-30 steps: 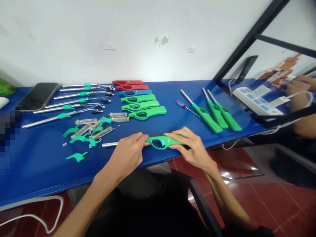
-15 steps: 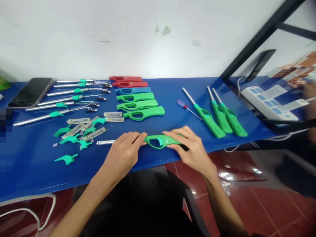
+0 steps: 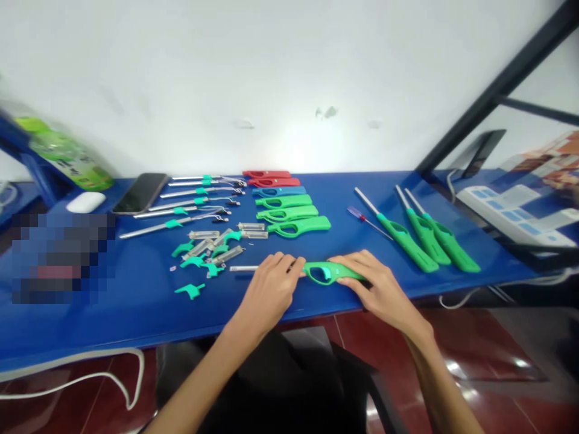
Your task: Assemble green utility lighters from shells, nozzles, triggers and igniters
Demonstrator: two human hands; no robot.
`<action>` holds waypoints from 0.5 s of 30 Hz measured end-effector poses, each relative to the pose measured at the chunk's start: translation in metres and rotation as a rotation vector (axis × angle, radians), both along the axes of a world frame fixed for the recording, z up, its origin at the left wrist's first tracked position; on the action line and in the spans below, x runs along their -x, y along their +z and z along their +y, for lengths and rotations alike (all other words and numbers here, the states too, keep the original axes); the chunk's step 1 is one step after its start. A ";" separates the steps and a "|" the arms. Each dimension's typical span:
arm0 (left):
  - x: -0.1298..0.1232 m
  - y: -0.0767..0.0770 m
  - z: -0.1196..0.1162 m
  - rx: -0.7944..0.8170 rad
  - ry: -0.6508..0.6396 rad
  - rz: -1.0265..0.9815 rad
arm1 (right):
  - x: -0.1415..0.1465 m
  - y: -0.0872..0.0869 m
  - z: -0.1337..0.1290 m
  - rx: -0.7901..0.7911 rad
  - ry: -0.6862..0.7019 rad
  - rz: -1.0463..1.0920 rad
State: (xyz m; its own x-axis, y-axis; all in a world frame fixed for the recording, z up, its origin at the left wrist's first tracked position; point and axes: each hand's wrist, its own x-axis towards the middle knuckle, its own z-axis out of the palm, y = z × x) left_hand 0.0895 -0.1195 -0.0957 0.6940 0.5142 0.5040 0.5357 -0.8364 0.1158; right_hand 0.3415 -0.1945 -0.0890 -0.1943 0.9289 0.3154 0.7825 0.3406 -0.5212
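Both hands hold a green long-neck gas lighter just above the table's front edge. My left hand is closed round the neck end, and the metal tube sticks out to its left. My right hand pinches the rear of the handle, partly covering it. A teal trigger shows in the lighter's opening. To the left lie several teal triggers and clear fuel tanks. Behind them are metal tubes with wires. Green, blue and red handle shells lie in a column behind my hands.
On the right, three green lighters lie beside a screwdriver. At the left are a phone, a white case and a green-labelled bottle. A black frame bar rises on the right, and a white cable hangs below the table.
The camera view has swung left and up, so everything appears farther right and lower, with the bottle and white case now showing. Both hands keep the same grip on the lighter.
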 end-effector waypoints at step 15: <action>0.008 0.006 -0.010 -0.073 0.057 -0.114 | 0.009 -0.006 -0.006 -0.241 -0.124 -0.027</action>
State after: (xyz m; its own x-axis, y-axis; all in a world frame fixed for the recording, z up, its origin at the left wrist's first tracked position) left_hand 0.0818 -0.1293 -0.0894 0.6008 0.5099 0.6157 0.5691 -0.8137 0.1185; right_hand 0.3322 -0.2008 -0.0949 -0.0949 0.8450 0.5262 0.8384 0.3529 -0.4154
